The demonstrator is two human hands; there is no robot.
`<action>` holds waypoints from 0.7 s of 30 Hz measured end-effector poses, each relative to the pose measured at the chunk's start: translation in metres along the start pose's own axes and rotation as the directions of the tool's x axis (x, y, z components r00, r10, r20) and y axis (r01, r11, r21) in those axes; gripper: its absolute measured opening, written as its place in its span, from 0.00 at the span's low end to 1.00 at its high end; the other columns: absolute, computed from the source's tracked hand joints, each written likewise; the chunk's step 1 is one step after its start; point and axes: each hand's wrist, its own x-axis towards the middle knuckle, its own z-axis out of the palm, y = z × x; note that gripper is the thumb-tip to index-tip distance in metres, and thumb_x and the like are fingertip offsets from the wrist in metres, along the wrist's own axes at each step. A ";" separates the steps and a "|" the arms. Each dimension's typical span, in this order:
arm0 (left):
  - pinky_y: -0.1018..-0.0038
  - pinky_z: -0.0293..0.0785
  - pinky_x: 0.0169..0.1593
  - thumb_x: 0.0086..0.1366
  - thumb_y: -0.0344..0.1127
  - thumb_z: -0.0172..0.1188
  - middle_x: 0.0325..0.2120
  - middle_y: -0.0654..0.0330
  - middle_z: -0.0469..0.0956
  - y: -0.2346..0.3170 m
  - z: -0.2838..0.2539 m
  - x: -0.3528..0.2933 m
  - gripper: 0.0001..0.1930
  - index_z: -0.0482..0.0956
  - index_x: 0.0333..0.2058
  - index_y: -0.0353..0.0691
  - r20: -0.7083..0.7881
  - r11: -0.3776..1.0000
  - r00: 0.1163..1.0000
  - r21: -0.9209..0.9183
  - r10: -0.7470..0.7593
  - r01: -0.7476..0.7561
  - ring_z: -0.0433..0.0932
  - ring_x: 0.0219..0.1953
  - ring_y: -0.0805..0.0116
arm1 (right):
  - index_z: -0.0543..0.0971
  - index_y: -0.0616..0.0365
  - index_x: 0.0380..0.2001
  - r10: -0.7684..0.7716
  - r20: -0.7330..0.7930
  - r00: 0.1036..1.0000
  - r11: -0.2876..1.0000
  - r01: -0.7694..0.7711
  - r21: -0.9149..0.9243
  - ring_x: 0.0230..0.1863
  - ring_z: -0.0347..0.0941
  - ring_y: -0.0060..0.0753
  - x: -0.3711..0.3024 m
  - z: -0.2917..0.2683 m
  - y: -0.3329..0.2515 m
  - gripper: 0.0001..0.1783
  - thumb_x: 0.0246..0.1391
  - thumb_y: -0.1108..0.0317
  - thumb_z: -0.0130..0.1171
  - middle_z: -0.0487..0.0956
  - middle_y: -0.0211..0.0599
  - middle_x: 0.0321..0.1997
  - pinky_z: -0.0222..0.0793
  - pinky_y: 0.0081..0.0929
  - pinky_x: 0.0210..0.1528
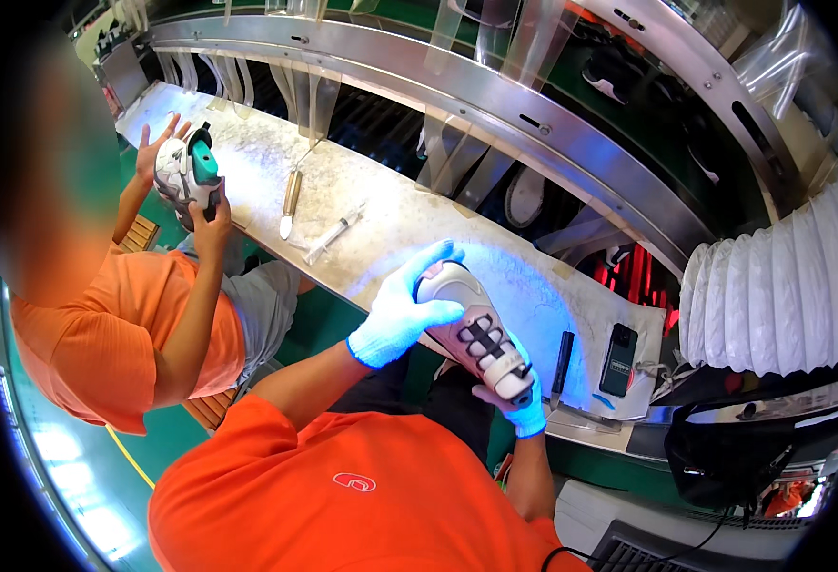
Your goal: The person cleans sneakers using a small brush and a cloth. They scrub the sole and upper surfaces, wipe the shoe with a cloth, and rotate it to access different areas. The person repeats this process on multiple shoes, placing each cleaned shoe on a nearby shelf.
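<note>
Between my two gloved hands is a pale pink and white sneaker (473,324) with dark lacing across its upper, tilted over the front edge of the workbench. My left hand (404,307) wraps the shoe's rounded far end, its thumb lying across the upper. My right hand (522,408) grips the near end from the right and below; its fingers are partly hidden by the shoe. Both gloves look white under bluish light. Just right of the shoe, a slim black stick-shaped object (563,364) lies on the bench.
On the bench (395,224) lie a wooden-handled brush (291,202), a clear syringe-like tube (336,233) and a black phone (619,360). At left, a co-worker holds a white shoe (179,176). Behind runs a metal-framed conveyor (495,105); a white ribbed duct (776,276) stands right.
</note>
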 end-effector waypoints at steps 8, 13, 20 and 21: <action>0.64 0.80 0.65 0.61 0.38 0.82 0.61 0.48 0.84 0.014 0.016 0.005 0.39 0.78 0.67 0.30 0.077 0.821 0.963 0.507 0.259 -0.262 0.84 0.60 0.60 | 0.68 0.67 0.77 -0.112 -0.195 0.974 0.994 0.109 -0.027 0.71 0.79 0.55 -0.015 0.025 0.024 0.50 0.57 0.61 0.80 0.76 0.57 0.76 0.76 0.47 0.73; 0.63 0.84 0.58 0.62 0.37 0.80 0.52 0.48 0.88 0.005 0.018 0.019 0.27 0.85 0.57 0.30 0.121 0.662 0.912 0.651 0.392 -0.371 0.89 0.52 0.58 | 0.71 0.67 0.75 -0.028 -0.200 0.979 0.999 0.034 0.028 0.69 0.80 0.54 -0.020 0.032 0.038 0.51 0.53 0.60 0.84 0.79 0.56 0.73 0.77 0.47 0.72; 0.57 0.85 0.56 0.63 0.36 0.75 0.55 0.45 0.84 0.016 0.047 0.053 0.19 0.87 0.51 0.38 0.277 0.529 0.861 0.695 0.426 -0.486 0.86 0.55 0.43 | 0.72 0.62 0.74 0.163 -0.150 0.975 0.960 -0.122 0.253 0.66 0.82 0.41 -0.012 0.025 0.015 0.56 0.44 0.61 0.91 0.84 0.44 0.67 0.77 0.43 0.70; 0.54 0.83 0.60 0.64 0.35 0.74 0.59 0.44 0.81 0.022 0.059 0.064 0.20 0.86 0.54 0.40 0.410 0.438 0.799 0.679 0.440 -0.589 0.83 0.59 0.41 | 0.72 0.58 0.74 0.146 -0.235 0.961 0.959 -0.080 0.271 0.69 0.77 0.37 -0.019 0.028 0.045 0.54 0.45 0.64 0.90 0.80 0.37 0.71 0.74 0.43 0.72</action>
